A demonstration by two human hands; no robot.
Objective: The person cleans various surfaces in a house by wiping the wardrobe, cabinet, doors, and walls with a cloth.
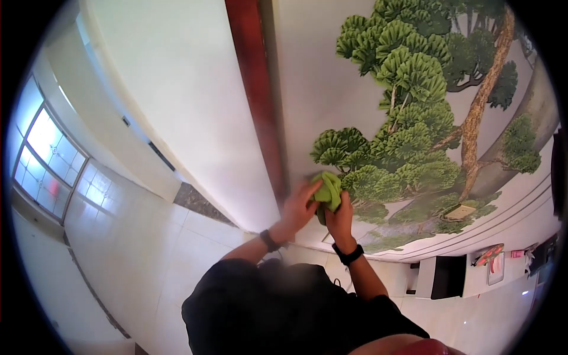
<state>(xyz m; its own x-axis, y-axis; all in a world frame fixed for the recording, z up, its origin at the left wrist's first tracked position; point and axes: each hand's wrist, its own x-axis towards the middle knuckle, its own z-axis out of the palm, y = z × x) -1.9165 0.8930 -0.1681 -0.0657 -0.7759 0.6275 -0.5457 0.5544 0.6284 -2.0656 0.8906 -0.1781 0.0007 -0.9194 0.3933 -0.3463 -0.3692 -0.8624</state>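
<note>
A bunched-up green cloth [329, 188] is between my two hands, in front of the wall with the painted trees. My left hand [297, 207] has its fingers against the cloth's left side, gripping it. From below and to the right, my right hand [340, 214] is wrapped round the same cloth. Part of the cloth hangs down between the hands. Dark bands circle both wrists. Whether the cloth touches the wall cannot be made out.
A wall mural of green trees [408, 142] fills the right side. Left of it runs a dark red vertical trim [255, 89] beside a white wall [171, 77]. A low white cabinet [423, 278] with a dark front stands at lower right. A window [50, 154] is far left, above pale floor tiles [142, 248].
</note>
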